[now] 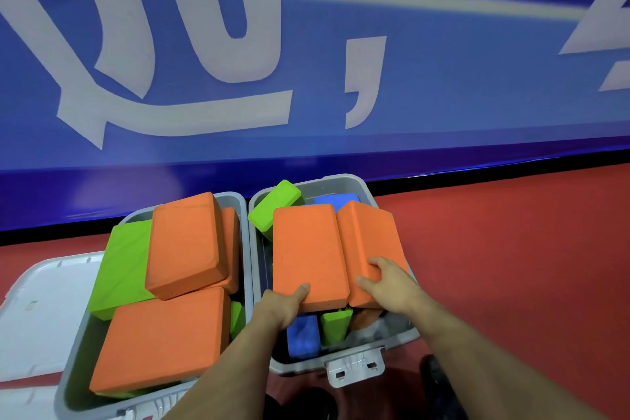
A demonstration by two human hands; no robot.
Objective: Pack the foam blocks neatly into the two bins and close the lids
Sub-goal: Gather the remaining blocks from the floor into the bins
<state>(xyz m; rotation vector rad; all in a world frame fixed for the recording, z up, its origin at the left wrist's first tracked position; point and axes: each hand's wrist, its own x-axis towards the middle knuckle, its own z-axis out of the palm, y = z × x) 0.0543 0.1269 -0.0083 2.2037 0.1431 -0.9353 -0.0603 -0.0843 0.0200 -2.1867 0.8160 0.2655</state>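
item: foam blocks, orange, two, lying side by side over the right bin (pixel 344 182), its latch (pixel 356 368) facing the person. the left hand (pixel 283 305) is gripping the near end of the left orange block (pixel 306 256), thumb curled onto its top face. the right hand (pixel 388 280) is holding the near end of the right orange block (pixel 370 242), fingers bent over its upper face. this second block is sitting tilted, touching the first along one long edge.

beneath them, inside the right bin: a blue block (pixel 303 334) and a green block (pixel 334 322) standing on end; a further green block (pixel 274 203) is leaning on the far rim.

left of the right bin: the left bin (pixel 73 382), heaped with orange and green blocks; its lid (pixel 41 297) is lying open further left.

handling, judged: probably light, soft, slightly grippy, not fragile. taking hold across the short end or the long sides is looking best; pressing flat should be seating them.
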